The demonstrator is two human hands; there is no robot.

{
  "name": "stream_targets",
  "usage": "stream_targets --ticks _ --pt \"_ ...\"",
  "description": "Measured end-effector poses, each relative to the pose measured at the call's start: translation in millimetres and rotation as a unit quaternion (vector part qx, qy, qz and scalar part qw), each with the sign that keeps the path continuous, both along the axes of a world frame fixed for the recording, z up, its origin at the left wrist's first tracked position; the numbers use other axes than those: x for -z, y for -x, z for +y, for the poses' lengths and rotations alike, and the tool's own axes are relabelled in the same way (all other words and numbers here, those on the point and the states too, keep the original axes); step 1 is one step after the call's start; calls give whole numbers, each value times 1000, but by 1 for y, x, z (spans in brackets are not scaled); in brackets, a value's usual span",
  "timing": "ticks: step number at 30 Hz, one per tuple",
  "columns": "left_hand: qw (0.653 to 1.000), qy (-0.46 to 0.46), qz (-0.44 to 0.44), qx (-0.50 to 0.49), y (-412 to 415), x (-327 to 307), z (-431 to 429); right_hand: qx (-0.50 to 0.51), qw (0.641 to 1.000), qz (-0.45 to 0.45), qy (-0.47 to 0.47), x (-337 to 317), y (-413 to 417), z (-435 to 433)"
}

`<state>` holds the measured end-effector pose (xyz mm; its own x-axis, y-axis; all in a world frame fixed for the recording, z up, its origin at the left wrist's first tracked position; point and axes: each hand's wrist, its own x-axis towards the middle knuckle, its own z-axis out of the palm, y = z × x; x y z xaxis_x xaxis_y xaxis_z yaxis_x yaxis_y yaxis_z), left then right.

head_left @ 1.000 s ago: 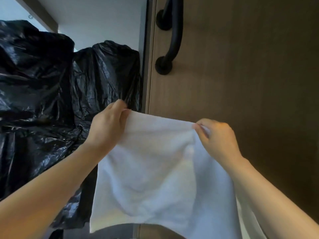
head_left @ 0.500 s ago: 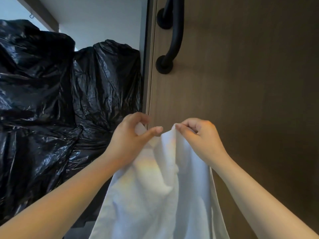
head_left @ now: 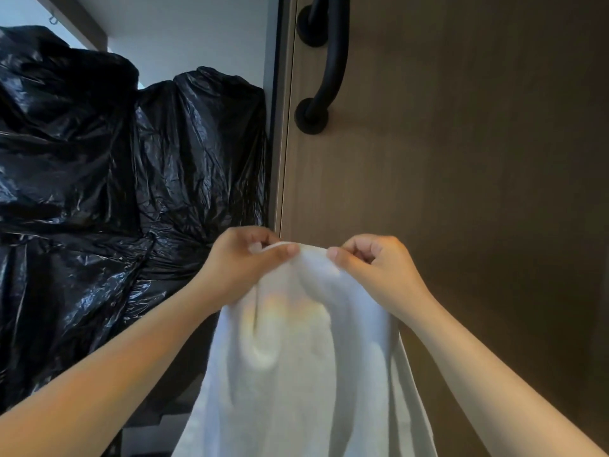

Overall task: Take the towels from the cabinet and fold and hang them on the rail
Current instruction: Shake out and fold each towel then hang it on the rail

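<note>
Head: hands (head_left: 242,270) (head_left: 379,270) closer; towel (head_left: 296,384) doubled

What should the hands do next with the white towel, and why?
Probably pass both pinched ends into one hand. The left hand and right hand pinch the white towel at its top edge, close together, so it hangs doubled below them.

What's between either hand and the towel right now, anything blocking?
Nothing visible. The left hand and right hand both pinch the white towel at its top edge, close together; it hangs free in front of the wooden door. No rail is identifiable in view.
</note>
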<state>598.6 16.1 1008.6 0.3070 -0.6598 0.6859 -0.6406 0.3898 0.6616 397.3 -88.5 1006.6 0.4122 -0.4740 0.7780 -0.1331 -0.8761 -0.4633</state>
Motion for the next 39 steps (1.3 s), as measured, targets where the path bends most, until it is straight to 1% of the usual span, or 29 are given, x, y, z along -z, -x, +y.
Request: stream_targets --ticks 3,6,9,13,15,16,17,19,20,21,22,23,25,27,30,32,34,36,39 --pt "997 22 -3 -73 -16 1 -8 15 999 8 -32 25 10 -17" --pt "988 12 -11 -154 -31 4 -14 28 997 1 -74 46 25 -33" --pt "983 0 -29 -179 -41 12 -21 36 995 10 -88 53 33 -40" --pt "977 24 -48 -204 -41 14 -24 69 995 41 -63 55 35 -39" --pt "971 18 -76 -226 -40 14 -23 91 994 14 -52 58 34 -35" --pt "961 4 -109 -253 -41 15 -23 96 994 -11 -47 59 33 -32" --pt "944 -15 -158 -290 -41 17 -23 95 994 -38 -41 58 32 -28" --pt "891 -64 -262 -365 -40 20 -22 80 993 -76 -31 51 28 -19" --pt "874 -85 -283 -385 -40 21 -20 70 994 -79 -27 46 26 -16" --pt "872 -96 -285 -386 -39 22 -18 63 995 -74 -26 40 24 -13" --pt "884 -91 -274 -367 -37 24 -15 56 996 -67 -27 35 22 -11" --pt "908 -66 -250 -330 -33 25 -12 47 997 -60 -29 31 21 -9" --pt "951 10 -186 -245 -22 28 -7 28 998 -43 -34 25 18 -5" --pt "971 45 -146 -182 -9 28 -3 9 999 -27 -31 21 15 -2" --pt "983 32 -140 -115 4 28 -2 -26 999 -17 -27 18 10 4" --pt "985 1 -148 -87 8 27 -3 -48 999 -7 -21 15 7 9" --pt "989 -37 -142 -28 11 27 -6 -67 998 -2 -15 13 3 14" --pt "993 -63 -87 57 12 29 -7 -77 997 -1 -12 11 1 16" --pt "985 -70 14 158 12 31 -4 -69 998 0 -11 11 1 16"
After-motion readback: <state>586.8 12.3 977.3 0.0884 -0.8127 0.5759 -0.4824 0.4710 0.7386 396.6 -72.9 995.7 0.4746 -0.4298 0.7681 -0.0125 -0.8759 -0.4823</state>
